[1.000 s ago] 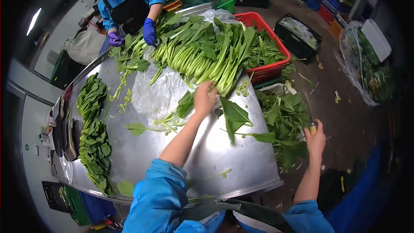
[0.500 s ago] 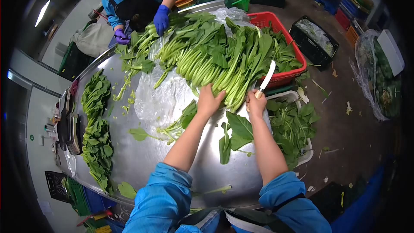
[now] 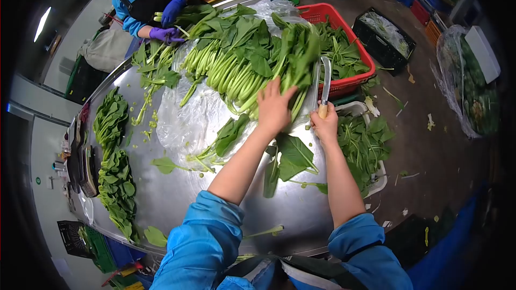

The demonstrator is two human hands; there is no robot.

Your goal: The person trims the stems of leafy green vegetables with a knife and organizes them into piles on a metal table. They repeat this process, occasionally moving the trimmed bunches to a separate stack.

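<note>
My left hand [image 3: 274, 108] lies over the stem ends of a large heap of leafy greens [image 3: 236, 70], its fingers spread and touching the nearest stems. A knife [image 3: 326, 83] with a pale handle is gripped in my right hand [image 3: 324, 125], blade pointing up and away beside the heap. Under my wrists, loose leaves [image 3: 294, 156] are scattered on the metal table [image 3: 258, 217]. A clear plastic sheet [image 3: 174, 129] lies partly beneath the heap. The undersides of my left fingers are hidden.
Across the table, a co-worker in blue gloves [image 3: 173, 9] handles greens. A red crate [image 3: 357, 78] and a white bin [image 3: 379, 180], both containing leaves, stand along the right edge. Bunched greens [image 3: 117, 182] line the left side. Crates and scraps lie on the floor.
My left hand has shifted slightly up and right, its fingers spreading over the stems. The knife has swung more upright. Leaves at the heap's right end have moved and blur. The co-worker's hands have shifted left.
</note>
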